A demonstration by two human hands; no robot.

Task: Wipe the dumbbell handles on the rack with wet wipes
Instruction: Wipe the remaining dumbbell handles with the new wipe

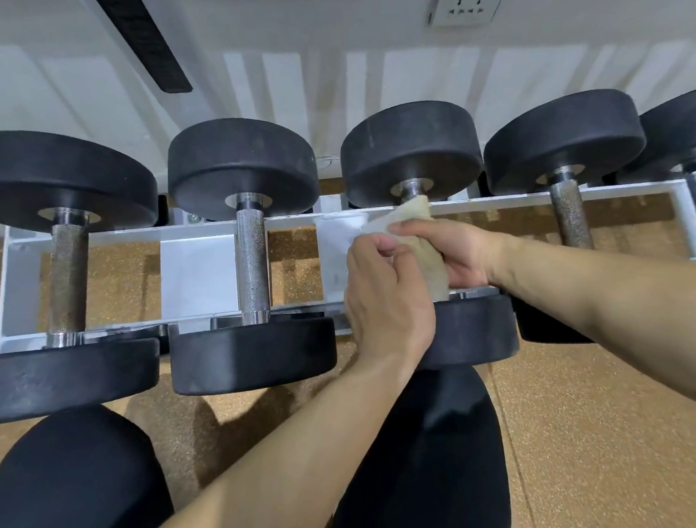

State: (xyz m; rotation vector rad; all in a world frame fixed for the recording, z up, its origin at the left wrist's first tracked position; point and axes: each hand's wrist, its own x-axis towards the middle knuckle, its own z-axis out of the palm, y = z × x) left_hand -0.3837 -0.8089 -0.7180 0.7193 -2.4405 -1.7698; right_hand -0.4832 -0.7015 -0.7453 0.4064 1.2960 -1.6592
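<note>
Now we wipe middle dumbbell handle, between rack front and back rails. Our right hand grips wet wipe wrapped round handle; our left hand pinches wipe's edge. Careful: wipe looks dirty, may smear grime; may snag on rough handle, tear.

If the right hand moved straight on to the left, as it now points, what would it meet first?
Probably the fingers of the left hand, close beside it at the wipe; depth is unclear. Past them, the next dumbbell handle.
</note>
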